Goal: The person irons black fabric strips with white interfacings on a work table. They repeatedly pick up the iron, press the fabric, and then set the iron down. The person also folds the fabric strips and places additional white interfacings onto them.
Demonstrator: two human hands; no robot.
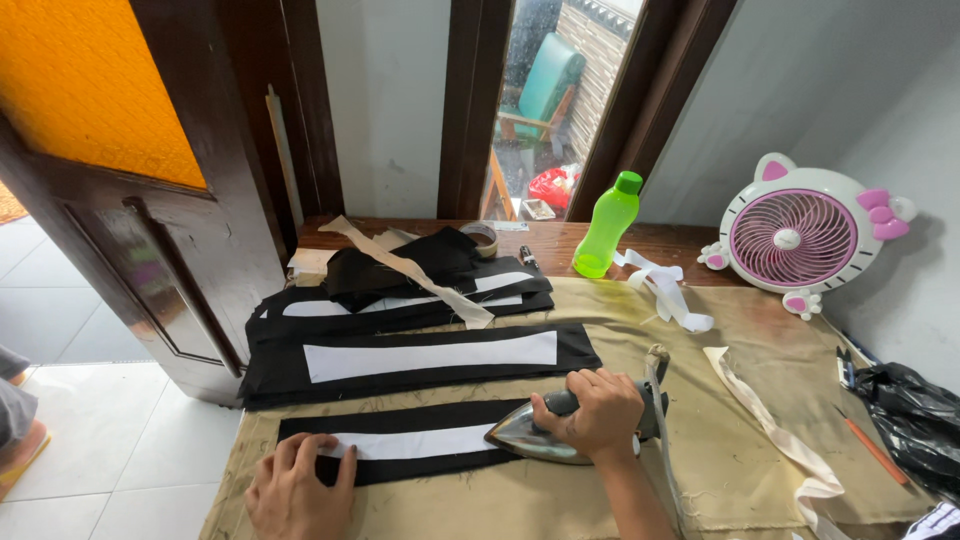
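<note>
Head view: we are at a counter (720, 450) covered with a tan cloth, by a dark wooden door and a window. Our right hand (598, 412) is clenched around the handle of a metal clothes iron (530, 437), whose tip rests on the right end of a black fabric strip (400, 442) with a white interfacing band along its middle. Our left hand (296, 490) lies flat, fingers spread and gripping nothing, pressing down the strip's left end at the near edge of the counter. Judging by position, the iron sits at one end of this strip, so most of its length looks not yet pressed. Just behind it lies a stack of similar black strips (420, 362), the top one showing its white band flat and smooth; whether these are done we cannot tell. Further back is a heap of loose black fabric (400, 265) crossed by a cream strip. A green bottle (607, 226) stands near the window, a pink and white desk fan (797, 237) to the right, white ribbon scraps (668, 288) between them.
</note>
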